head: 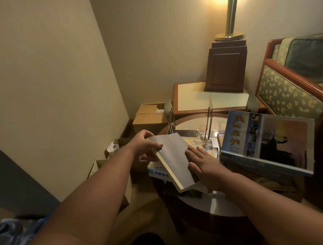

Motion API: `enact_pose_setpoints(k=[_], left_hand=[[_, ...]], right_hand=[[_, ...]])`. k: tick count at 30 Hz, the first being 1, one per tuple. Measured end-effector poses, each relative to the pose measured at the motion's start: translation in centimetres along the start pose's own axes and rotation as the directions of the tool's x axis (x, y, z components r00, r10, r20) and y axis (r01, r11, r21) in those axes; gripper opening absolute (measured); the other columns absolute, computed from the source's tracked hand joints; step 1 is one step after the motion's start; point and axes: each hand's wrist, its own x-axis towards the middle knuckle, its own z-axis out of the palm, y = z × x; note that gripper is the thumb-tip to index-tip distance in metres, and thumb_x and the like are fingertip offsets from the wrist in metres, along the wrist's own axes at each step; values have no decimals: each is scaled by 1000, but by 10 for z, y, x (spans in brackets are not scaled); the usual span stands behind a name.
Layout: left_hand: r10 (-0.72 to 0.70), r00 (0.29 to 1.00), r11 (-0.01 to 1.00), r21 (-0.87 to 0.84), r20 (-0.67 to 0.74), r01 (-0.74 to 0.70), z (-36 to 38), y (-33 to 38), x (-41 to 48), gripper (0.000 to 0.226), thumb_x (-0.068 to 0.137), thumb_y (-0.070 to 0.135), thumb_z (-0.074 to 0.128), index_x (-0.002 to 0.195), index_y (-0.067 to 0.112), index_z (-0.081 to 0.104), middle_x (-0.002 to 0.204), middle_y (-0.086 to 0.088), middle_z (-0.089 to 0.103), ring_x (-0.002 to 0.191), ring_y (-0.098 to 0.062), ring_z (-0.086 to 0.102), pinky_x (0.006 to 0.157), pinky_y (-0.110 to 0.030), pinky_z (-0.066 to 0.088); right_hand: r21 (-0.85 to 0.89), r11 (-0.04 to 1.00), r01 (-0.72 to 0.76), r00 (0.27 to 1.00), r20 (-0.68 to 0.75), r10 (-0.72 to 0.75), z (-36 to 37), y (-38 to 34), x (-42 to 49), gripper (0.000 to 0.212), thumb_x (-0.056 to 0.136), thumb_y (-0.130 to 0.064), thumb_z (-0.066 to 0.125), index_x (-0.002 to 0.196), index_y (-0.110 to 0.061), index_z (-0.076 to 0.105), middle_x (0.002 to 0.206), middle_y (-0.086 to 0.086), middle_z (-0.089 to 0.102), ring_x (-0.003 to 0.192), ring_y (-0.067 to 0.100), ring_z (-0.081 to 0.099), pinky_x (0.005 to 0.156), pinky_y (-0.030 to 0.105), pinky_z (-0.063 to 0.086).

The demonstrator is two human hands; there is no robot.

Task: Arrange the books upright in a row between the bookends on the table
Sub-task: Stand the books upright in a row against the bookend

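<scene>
dim corner of a room, lit by a lamp (230,8) on a side stand, with a small round table (221,203) crowded with books lying flat. the grey book (174,160) sits tilted on top of the pile at the table's near left, one long edge raised. the left hand (145,145) grips its far left corner, thumb on the cover and fingers curled beneath. the right hand (201,161) lies flat with straight fingers against the book's right side, steadying it. a large blue book (266,142) leans at an angle to the right. thin metal bookends (210,108) stand at the far side of the table, and no book looks upright between them yet. this looks like the pickup of an early book. next it should be turned upright, carried over the pile and set down against a bookend.
</scene>
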Motion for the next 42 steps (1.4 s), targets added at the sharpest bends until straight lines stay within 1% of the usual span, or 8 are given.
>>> enact_pose_setpoints(k=[9, 12, 17, 20, 23, 31, 38, 42], left_hand=[[228, 969, 974, 33, -92, -226, -7, 31, -31, 63, 78, 6, 84, 135, 19, 59, 107, -18, 71, 86, -30, 76, 72, -47, 64], [401, 900, 905, 228, -169, -360, -16, 51, -44, 59, 80, 10, 84, 134, 16, 62, 103, -11, 75, 76, -16, 75, 68, -28, 62], [608, 742, 755, 496, -284, -429, -24, 74, -58, 56, 81, 20, 83, 134, 20, 65, 113, 6, 71, 85, -5, 69, 73, -11, 55], [641, 690, 734, 530, -336, -424, -14, 75, -59, 54, 82, 20, 82, 134, 20, 65, 107, -3, 76, 88, -15, 71, 87, -28, 59], [636, 714, 693, 623, -293, -362, -1, 72, -58, 48, 83, 14, 78, 129, 20, 62, 110, -8, 72, 85, -18, 68, 73, -21, 56], [550, 793, 591, 793, -260, -150, 12, 102, -41, 43, 87, 23, 66, 118, 15, 38, 120, -18, 62, 103, -37, 66, 76, -33, 55], [492, 834, 610, 782, -251, -125, 12, 108, -19, 38, 95, 15, 57, 130, 13, 41, 122, -19, 62, 100, -34, 62, 76, -35, 47], [582, 783, 602, 763, -220, -233, 2, 109, -2, 46, 94, 10, 56, 140, 14, 56, 132, -16, 64, 117, -33, 62, 98, -35, 52]], right_hand=[[267, 964, 14, 995, -94, 11, -6, -11, -10, 73, 99, -70, 20, 160, -40, -5, 171, -9, -4, 156, 24, 7, 126, 47, 14], [251, 967, -35, 989, -133, 71, -1, -14, -12, 80, 95, -73, 9, 163, -31, 3, 170, -2, 13, 156, 26, 11, 124, 41, 7], [-1, 996, -94, 994, -59, 94, 11, -5, -1, 140, 45, -91, -37, 163, -26, 1, 171, -1, -5, 156, 18, -10, 124, 37, -4], [-77, 990, -114, 993, -36, 112, 8, -12, -5, 97, 81, -77, -12, 162, -25, -2, 170, 3, -11, 155, 22, -16, 124, 40, -7], [-94, 987, -129, 992, -21, 127, 6, -15, -8, 72, 102, -62, 14, 163, -25, 0, 170, 3, -10, 155, 25, -13, 125, 43, -5], [-91, 984, -152, 979, -150, 137, -8, -18, 2, 44, 105, -41, 47, 145, -24, 40, 155, 4, 36, 142, 24, 32, 115, 42, 29], [-172, 970, -173, 967, -215, 134, 5, -14, 19, 54, 106, -53, 30, 149, -22, 37, 155, 12, 33, 145, 30, 28, 120, 43, 25], [-199, 964, -178, 976, -164, 147, 15, -9, 26, 111, 73, -79, -27, 163, -23, 7, 171, 6, -2, 157, 29, -6, 126, 47, 3]])
